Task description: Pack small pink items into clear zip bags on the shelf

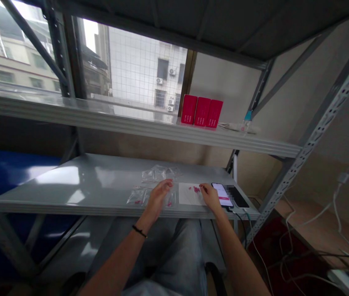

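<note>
My left hand is over the clear plastic bags on the grey shelf, its fingers curled and close together; what they hold, if anything, is too small to make out. Beside it, a sheet of white paper carries a little heap of small pink pieces. At the paper's right edge, my right hand has its fingertips pinched near those pieces; anything between them is too small to name. One clear bag with pink bits in it lies left of my left hand. More clear bags lie flat behind it.
A lit phone and a dark flat device lie right of my right hand, with cables running off the edge. Three red boxes and a blue-capped bottle stand on the upper shelf. A metal post rises at right.
</note>
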A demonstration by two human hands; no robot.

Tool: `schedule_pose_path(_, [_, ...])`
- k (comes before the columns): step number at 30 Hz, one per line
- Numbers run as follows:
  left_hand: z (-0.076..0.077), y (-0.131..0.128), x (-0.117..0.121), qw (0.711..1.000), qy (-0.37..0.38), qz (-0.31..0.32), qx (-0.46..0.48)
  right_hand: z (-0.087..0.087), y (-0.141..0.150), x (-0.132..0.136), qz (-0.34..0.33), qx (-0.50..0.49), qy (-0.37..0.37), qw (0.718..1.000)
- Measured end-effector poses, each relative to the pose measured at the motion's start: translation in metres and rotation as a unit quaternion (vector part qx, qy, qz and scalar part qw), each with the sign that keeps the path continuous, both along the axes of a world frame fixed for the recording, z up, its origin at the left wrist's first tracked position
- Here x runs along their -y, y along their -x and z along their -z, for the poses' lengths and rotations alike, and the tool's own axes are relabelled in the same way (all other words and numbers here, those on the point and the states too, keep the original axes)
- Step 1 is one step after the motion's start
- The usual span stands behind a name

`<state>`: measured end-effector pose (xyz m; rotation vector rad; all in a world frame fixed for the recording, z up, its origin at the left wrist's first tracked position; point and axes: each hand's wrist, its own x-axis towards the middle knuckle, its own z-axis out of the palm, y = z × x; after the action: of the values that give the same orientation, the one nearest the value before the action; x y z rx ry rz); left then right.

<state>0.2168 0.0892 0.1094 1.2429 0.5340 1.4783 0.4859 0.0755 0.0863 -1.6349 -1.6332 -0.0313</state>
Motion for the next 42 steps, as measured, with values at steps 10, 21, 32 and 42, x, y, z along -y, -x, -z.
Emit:
schedule_pose_path(10, [0.023, -0.045, -0.036, 0.999, 0.026, -0.032, -0.016, 0.005, 0.014, -0.007, 0.02, 0.109, 0.095, 0.989])
schedule_pose_path(21, [0.022, -0.039, -0.028, 0.995, -0.004, -0.038, -0.092, -0.004, 0.028, -0.014, 0.054, 0.182, 0.149, 0.971])
schedule_pose_path(32, [0.019, -0.042, -0.025, 0.99, -0.002, -0.058, -0.125, -0.012, 0.027, -0.019, 0.016, 0.113, 0.109, 0.988])
schedule_pose_path(42, [0.016, -0.04, -0.021, 0.991, -0.005, -0.047, -0.128, -0.067, 0.056, -0.013, -0.173, -0.01, 0.006, 0.985])
